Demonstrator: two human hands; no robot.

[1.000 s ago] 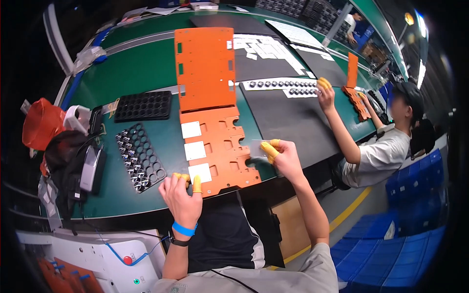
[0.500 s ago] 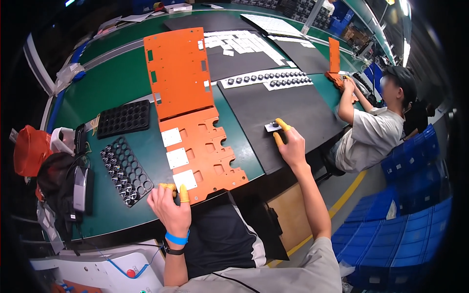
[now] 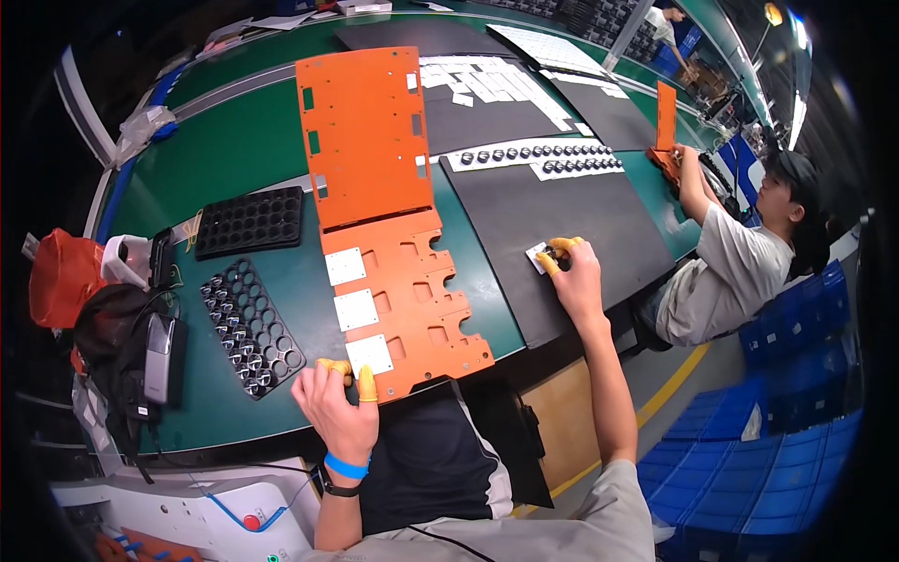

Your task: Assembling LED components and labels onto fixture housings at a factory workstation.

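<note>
On the black mat, my right hand pinches a small white card with a dark round part on it, using yellow-cotted thumb and forefinger. My left hand, also in yellow finger cots, is at the front left corner of the orange hinged fixture. Its thumb and forefinger are apart, and I see nothing between them. Three white square plates lie in a column along the fixture's left side. The fixture's orange lid is swung up behind its base.
Left of the fixture are a black tray partly filled with shiny round parts and a second black tray. White strips bearing black round parts lie behind my right hand. A co-worker sits at right, near blue crates.
The whole view has shifted, moving the bench rightward in it. The white card has turned on the mat, and my right fingers have closed in over it. My left hand stays by the fixture corner.
</note>
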